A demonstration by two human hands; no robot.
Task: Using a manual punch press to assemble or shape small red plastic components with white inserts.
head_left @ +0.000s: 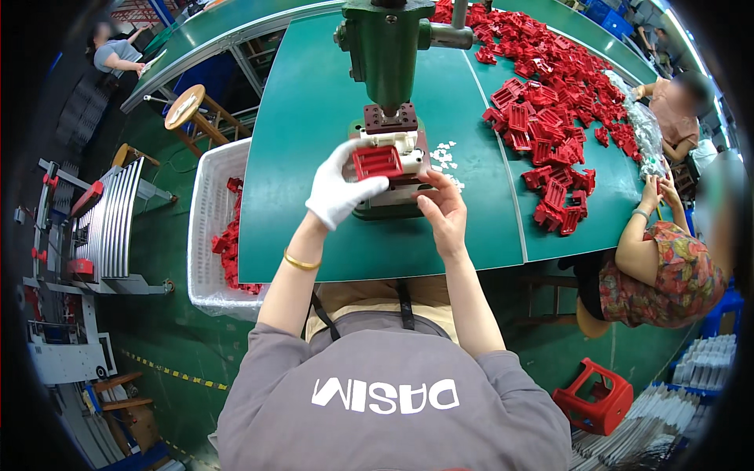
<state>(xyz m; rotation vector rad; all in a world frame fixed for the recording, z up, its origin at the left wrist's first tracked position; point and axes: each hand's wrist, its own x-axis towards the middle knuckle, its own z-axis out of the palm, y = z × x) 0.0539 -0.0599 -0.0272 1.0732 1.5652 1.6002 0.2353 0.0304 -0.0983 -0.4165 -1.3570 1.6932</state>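
Observation:
My left hand [336,191], in a white glove, grips a red plastic frame part [378,163] with slots, between thumb and fingers. It holds the part in front of a white fixture block [404,141] on the base of a green hand press [383,59]. The press ram stands above the fixture. Bare and slightly curled, my right hand [446,216] is just right of the fixture, thumb and fingers apart, with nothing visible in it. Small white pieces [444,155] lie on the green table [314,102] to the right of the press.
A big heap of red parts [542,102] covers the table's right side. Left of the table stands a white crate [206,235] with red parts inside. Two people sit at the right, one's hands [658,192] by a clear plastic bag [646,129]. A red stool [594,396] is behind at right.

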